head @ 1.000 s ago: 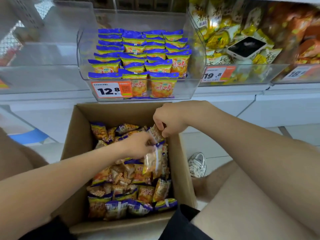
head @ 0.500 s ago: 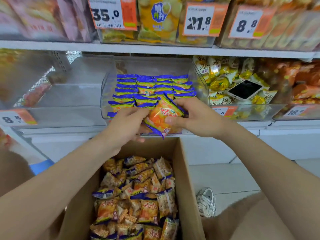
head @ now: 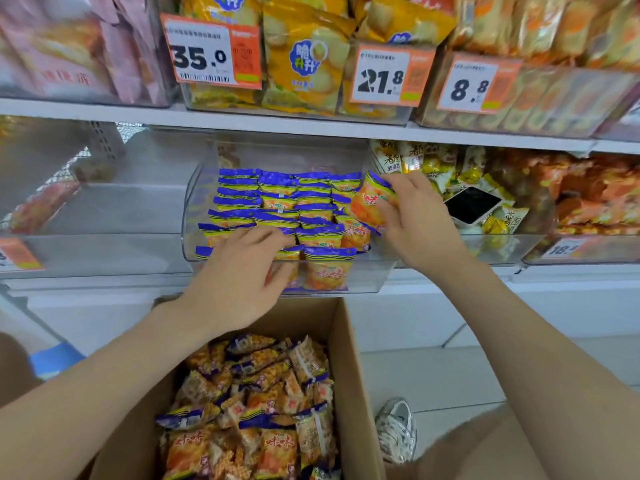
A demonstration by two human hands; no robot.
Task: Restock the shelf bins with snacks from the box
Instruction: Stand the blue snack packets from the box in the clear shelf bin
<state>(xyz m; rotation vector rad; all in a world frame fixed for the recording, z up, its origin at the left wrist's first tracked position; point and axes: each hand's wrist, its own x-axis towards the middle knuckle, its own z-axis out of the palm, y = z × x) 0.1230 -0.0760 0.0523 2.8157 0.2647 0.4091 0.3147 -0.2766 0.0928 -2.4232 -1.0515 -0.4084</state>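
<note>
Both hands held the one orange packet (head: 372, 202) a moment ago; now the right hand (head: 419, 223) alone pinches it at the right side of the clear bin (head: 194, 206), mid-frame. The left hand (head: 239, 278) rests loosely spread on the front packets (head: 327, 268). Three upper price tags (head: 211, 51) read 35.0, 21.8 and 8.8.

A dark-screened phone (head: 471, 205) is laid on yellow packets (head: 509, 216). Three orange-edged price tags, 35.0 (head: 211, 51), 21.8 (head: 389, 76) and 8.8 (head: 476, 85), are fixed above the upper shelf (head: 277, 123). A silver sneaker (head: 396, 429) is set on the pale floor (head: 433, 375).
</note>
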